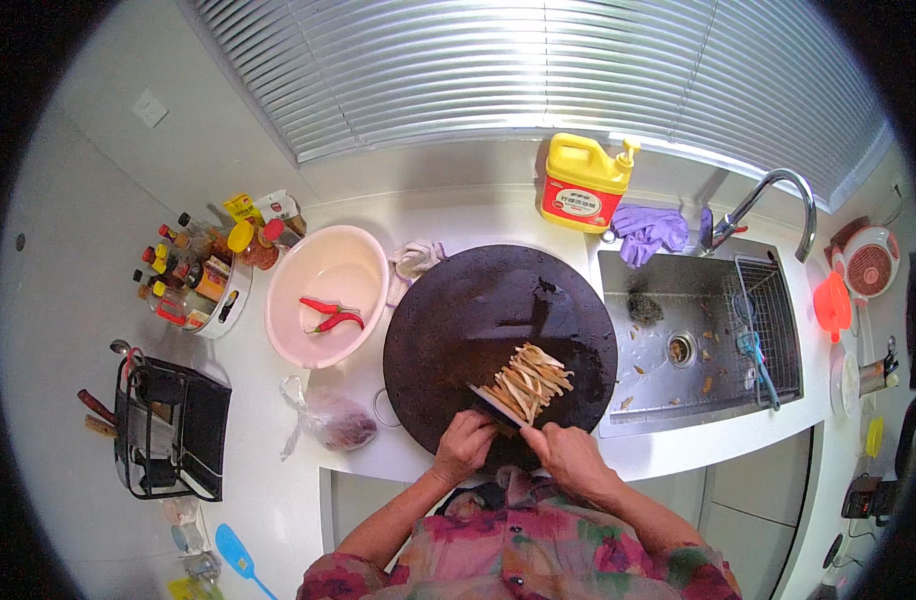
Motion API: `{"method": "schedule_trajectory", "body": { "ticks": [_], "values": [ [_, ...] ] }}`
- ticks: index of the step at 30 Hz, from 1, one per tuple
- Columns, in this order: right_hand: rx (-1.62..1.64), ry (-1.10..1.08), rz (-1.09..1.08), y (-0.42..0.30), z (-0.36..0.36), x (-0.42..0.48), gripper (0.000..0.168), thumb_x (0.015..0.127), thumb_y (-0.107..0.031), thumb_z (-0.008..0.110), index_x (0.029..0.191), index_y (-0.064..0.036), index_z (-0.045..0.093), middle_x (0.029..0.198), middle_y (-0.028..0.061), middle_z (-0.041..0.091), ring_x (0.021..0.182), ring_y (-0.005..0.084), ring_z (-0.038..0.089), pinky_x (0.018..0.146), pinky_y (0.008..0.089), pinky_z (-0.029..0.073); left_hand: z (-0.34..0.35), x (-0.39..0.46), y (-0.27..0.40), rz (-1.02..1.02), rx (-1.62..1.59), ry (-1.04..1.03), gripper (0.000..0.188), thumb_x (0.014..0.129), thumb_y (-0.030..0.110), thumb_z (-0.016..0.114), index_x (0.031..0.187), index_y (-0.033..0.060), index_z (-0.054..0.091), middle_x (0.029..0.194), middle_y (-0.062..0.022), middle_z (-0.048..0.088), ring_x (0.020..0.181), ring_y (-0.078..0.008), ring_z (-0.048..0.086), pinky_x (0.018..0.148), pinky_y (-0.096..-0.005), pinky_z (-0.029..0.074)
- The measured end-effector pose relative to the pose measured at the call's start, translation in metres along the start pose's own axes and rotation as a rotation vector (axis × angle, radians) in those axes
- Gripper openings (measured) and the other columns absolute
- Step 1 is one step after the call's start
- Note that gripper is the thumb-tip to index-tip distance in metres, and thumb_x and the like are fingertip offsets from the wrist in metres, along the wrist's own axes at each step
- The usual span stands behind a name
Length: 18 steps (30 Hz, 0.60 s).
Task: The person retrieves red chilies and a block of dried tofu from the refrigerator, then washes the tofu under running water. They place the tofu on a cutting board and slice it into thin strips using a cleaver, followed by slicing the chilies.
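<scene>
My right hand (574, 459) grips the handle of a kitchen knife (499, 407), its blade slanting across the near part of a round, dark, wet chopping board (495, 292). Just beyond the blade lies a heap of thin tan-and-white food strips (531, 381), cut and roughly side by side. My left hand (465, 444) is on the near side of the blade, fingers bent and close to it. Whether those fingers pinch a piece of food or only rest there is hidden.
Left of the board stand a pink basin (278, 300) with red chillies (334, 315), a knotted plastic bag (341, 424), a seasoning rack (233, 300) and a black knife rack (221, 435). A sink (653, 405) adjoins on the right; a yellow detergent jug (584, 180) and purple gloves (649, 231) sit behind.
</scene>
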State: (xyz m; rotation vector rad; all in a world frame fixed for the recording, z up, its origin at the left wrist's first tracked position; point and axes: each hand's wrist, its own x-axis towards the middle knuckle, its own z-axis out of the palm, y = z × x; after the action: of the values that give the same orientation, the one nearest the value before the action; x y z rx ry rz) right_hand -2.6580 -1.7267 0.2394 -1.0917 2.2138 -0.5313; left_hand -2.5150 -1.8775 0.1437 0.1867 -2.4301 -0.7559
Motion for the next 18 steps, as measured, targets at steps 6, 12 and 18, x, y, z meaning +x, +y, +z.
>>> {"method": "schedule_trajectory", "body": {
  "ticks": [6,12,18],
  "values": [
    [0.006,-0.092,0.051,0.003,-0.008,-0.013,0.058,0.098,-0.047,0.041,0.078,0.003,0.061,0.073,0.0279,0.062,0.073,0.0477,0.06,0.066,0.0547,0.046,0.0,0.0,0.0,0.019,0.011,0.015,0.021,0.067,0.0,0.068,0.088,0.0006,0.066,0.094,-0.0118,0.062,0.093,-0.0311,0.059,0.08,-0.0381,0.05],
    [-0.003,-0.158,0.036,0.003,-0.015,-0.017,0.059,0.098,-0.049,0.039,0.079,0.003,0.061,0.076,0.0282,0.062,0.075,0.0472,0.061,0.069,0.0545,0.047,-0.001,-0.001,0.001,-0.014,0.004,0.001,0.022,0.068,-0.001,0.066,0.089,0.0016,0.067,0.094,-0.0115,0.062,0.093,-0.031,0.059,0.08,-0.0377,0.05],
    [-0.002,-0.188,0.043,0.001,-0.02,-0.015,0.062,0.098,-0.051,0.038,0.079,0.003,0.062,0.078,0.0284,0.063,0.076,0.0468,0.062,0.071,0.0548,0.048,-0.001,-0.001,0.0,0.003,-0.001,0.022,0.019,0.068,-0.001,0.066,0.087,0.0008,0.066,0.093,-0.012,0.062,0.09,-0.0308,0.059,0.078,-0.0375,0.05]
  ]
}}
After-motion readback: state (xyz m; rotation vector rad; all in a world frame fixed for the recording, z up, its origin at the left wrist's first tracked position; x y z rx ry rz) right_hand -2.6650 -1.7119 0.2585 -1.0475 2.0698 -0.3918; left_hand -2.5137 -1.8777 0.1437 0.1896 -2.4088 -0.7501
